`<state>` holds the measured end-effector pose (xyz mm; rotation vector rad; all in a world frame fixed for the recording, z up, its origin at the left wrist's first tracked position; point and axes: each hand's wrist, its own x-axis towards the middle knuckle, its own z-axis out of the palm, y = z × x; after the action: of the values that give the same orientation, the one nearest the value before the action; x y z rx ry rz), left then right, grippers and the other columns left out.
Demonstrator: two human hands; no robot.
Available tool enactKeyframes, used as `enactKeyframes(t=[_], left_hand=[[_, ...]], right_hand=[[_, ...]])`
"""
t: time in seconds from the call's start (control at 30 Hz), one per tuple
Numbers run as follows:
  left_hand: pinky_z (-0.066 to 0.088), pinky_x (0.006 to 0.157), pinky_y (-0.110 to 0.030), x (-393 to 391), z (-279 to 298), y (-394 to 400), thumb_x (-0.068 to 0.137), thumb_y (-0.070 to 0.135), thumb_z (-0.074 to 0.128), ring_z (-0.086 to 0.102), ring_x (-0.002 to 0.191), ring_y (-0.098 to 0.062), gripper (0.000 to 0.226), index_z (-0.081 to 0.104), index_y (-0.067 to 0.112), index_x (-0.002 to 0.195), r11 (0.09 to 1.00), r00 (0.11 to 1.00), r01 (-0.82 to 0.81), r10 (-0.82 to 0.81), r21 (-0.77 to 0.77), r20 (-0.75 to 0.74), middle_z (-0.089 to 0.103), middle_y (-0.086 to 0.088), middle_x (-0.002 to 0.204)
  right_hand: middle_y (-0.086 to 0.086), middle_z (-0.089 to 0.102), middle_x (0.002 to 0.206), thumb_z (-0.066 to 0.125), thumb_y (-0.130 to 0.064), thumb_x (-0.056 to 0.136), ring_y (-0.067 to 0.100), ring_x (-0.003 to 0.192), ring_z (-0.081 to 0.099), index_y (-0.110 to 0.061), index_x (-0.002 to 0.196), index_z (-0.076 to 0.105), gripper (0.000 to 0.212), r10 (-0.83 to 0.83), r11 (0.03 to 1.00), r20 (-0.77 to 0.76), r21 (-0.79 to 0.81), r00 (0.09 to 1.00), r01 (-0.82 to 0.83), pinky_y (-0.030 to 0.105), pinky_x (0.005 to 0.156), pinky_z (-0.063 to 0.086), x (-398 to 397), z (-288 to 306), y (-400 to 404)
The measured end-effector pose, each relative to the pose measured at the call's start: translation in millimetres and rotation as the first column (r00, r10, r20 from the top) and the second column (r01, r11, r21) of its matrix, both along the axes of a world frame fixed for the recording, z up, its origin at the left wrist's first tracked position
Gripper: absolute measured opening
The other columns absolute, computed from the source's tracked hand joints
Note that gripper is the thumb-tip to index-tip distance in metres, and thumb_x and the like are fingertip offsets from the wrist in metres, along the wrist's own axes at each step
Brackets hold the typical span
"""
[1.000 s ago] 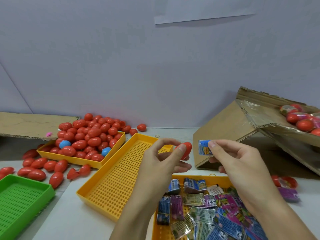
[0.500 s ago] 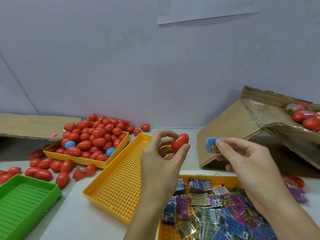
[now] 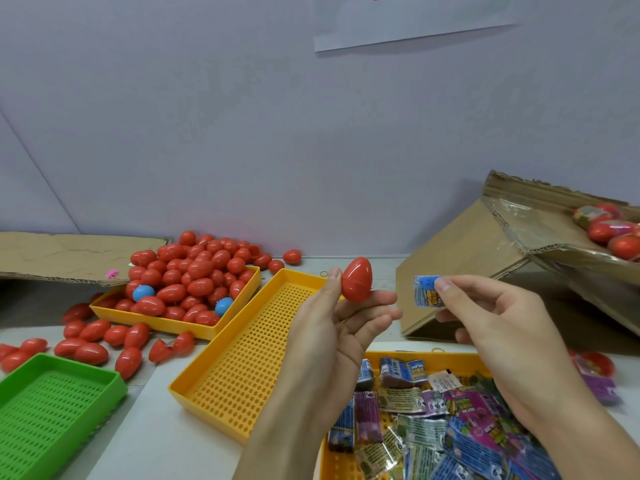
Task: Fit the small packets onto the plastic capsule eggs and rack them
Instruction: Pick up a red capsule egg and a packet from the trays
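- Raised since a second ago, the left hand now holds the red plastic capsule egg higher and more upright, pointed end up; the right hand has kept its packet close beside it.
- Left hand grips the egg between the thumb and the curled fingers beneath it, above the far end of the empty yellow perforated tray.
- Right hand pinches a small blue printed packet between thumb and forefinger, just to the right of the egg and not touching it.
- Both hands hover over the middle of the white table.
- A second yellow tray, heaped with red capsule eggs and two blue eggs, sits at the table's far left, by the wall.
- Loose red eggs lie scattered on the table in front of and left of that heaped tray.
- A green perforated tray lies at the near left corner.
- A third yellow tray, at the near right edge, holds a pile of small foil packets in blue, purple and green.
- A tilted brown cardboard box at the far right holds eggs already wrapped with packets.
- A flat sheet of cardboard rests along the far left edge.
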<state>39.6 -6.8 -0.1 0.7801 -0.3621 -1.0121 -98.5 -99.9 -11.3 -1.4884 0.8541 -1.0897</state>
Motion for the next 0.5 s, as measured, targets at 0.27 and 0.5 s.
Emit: enactKeyframes(t=[0.27,0.5], left_hand=[[0.056,0.065,-0.02,2.3,-15.3,-3.9,0.089,0.016,0.071,0.074,0.079,-0.016,0.011,0.072,0.027,0.094,0.972,0.796,-0.193,0.076,0.132,0.601,0.074,0.004,0.088],[0.057,0.068,-0.021,1.2,-16.1,-4.6,0.089,0.019,0.071,0.073,0.082,-0.016,0.012,0.072,0.027,0.098,0.985,0.777,-0.137,0.043,0.102,0.628,0.075,0.004,0.088]], right_hand=[[-0.014,0.075,0.081,0.068,-0.03,0.087,-0.002,0.075,0.069,-0.03,0.086,0.075,0.007,0.005,1.0,0.009,-0.018,1.0,-0.005,0.025,0.068,0.046,-1.0,0.0,-0.1],[-0.018,0.074,0.081,0.067,-0.033,0.087,-0.004,0.079,0.067,-0.034,0.087,0.074,0.006,-0.025,0.994,-0.027,-0.111,0.999,0.022,0.02,0.065,0.045,-1.2,1.6,0.7]])
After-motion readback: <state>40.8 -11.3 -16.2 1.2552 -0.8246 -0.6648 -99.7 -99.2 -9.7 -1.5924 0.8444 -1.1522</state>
